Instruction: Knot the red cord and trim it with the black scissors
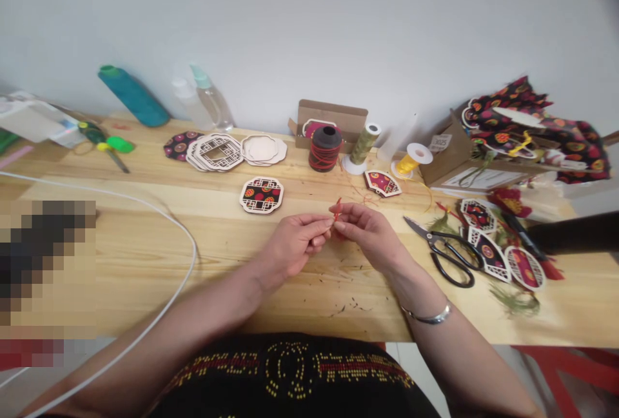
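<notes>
Between the fingertips of both hands is a short piece of red cord, its end sticking up. My left hand pinches it from the left side, fingers curled. My right hand pinches it from the right, thumb and forefinger together, a silver bracelet on that wrist. The cord's lower part is hidden by the fingers. Beyond my left hand lies a square-ish wooden lattice piece backed with patterned cloth. A fan-shaped lattice piece lies beyond my right hand. Black-handled scissors rest to the right of it.
At the back stand a dark spool of red cord, a green spool and a yellow spool. Stacked wooden frames lie back left. A cardboard box holds patterned cloth. A white cable crosses the left side.
</notes>
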The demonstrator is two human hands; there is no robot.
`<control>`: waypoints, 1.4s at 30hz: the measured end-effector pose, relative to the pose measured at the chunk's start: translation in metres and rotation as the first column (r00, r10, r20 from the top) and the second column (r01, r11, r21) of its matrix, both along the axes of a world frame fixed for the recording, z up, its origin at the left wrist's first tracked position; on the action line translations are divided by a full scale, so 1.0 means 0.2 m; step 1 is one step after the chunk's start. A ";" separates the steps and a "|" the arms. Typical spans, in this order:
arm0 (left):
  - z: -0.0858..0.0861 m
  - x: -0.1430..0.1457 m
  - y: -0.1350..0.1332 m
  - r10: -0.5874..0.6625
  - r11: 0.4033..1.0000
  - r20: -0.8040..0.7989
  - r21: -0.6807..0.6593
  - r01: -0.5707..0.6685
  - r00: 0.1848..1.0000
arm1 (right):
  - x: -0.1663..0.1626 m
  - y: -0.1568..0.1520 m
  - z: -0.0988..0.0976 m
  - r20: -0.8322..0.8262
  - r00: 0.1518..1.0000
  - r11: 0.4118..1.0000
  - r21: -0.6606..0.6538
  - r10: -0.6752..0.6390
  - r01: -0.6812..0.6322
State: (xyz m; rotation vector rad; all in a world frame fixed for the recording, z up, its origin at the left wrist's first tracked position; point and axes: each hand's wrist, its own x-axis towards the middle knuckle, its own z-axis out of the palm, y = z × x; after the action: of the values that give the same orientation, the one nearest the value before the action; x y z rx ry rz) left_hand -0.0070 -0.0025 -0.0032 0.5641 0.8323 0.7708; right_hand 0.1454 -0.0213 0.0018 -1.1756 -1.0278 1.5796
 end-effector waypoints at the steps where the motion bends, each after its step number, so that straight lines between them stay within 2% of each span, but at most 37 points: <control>1: 0.00 0.00 0.00 0.002 1.000 -0.001 0.001 -0.002 1.000 | 0.00 0.00 0.00 -0.002 1.000 1.000 -0.015 0.001 -0.001; 5: 0.00 0.00 0.00 0.004 1.000 0.001 0.003 -0.004 1.000 | -0.01 0.00 0.00 0.015 0.999 0.998 -0.044 -0.043 0.044; 9: 0.01 0.00 0.00 -0.002 1.000 -0.021 -0.003 0.002 1.000 | -0.03 0.00 -0.02 0.121 0.982 0.989 0.029 -0.148 0.146; 12: 0.01 0.01 0.01 -0.002 1.000 -0.030 -0.008 0.002 1.000 | -0.02 0.00 -0.02 0.212 0.958 0.979 0.103 -0.193 0.175; 19: 0.01 0.00 0.01 -0.017 1.000 -0.031 -0.003 0.017 0.999 | -0.02 -0.02 -0.02 0.496 0.827 0.923 0.378 -0.265 0.069; 24: 0.01 0.00 0.01 0.005 0.999 -0.140 0.044 0.002 0.990 | -0.01 -0.03 -0.03 0.602 0.741 0.871 0.488 -0.296 -0.049; 26: 0.02 0.00 0.01 0.011 0.996 -0.201 0.085 0.006 0.979 | -0.01 -0.03 -0.03 0.599 0.754 0.891 0.452 -0.270 -0.039; 28: 0.03 0.00 0.01 0.014 0.993 -0.234 0.120 0.015 0.972 | -0.02 -0.02 -0.03 0.540 0.815 0.937 0.350 -0.208 0.007; 31: 0.04 0.00 0.00 0.012 0.990 -0.235 0.136 0.021 0.972 | -0.02 -0.01 -0.03 0.333 0.937 0.989 0.133 -0.109 0.068; 34: 0.03 0.01 0.00 0.011 0.989 -0.246 0.149 0.026 0.969 | -0.03 0.00 -0.01 0.138 0.987 0.996 -0.032 -0.077 0.082; 36: 0.02 0.00 0.00 0.014 0.984 -0.267 0.173 0.033 0.964 | -0.03 0.00 -0.01 0.085 0.994 0.995 -0.064 -0.069 0.075; 42: 0.02 0.00 0.00 0.025 0.970 -0.308 0.238 0.051 0.951 | -0.03 0.00 -0.01 0.085 0.992 0.995 -0.048 -0.089 0.093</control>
State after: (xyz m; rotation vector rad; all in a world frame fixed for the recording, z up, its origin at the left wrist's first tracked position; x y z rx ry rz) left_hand -0.0065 -0.0032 0.0004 0.9270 1.0275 0.7891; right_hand 0.1396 -0.0220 0.0002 -1.3147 -0.9770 1.5054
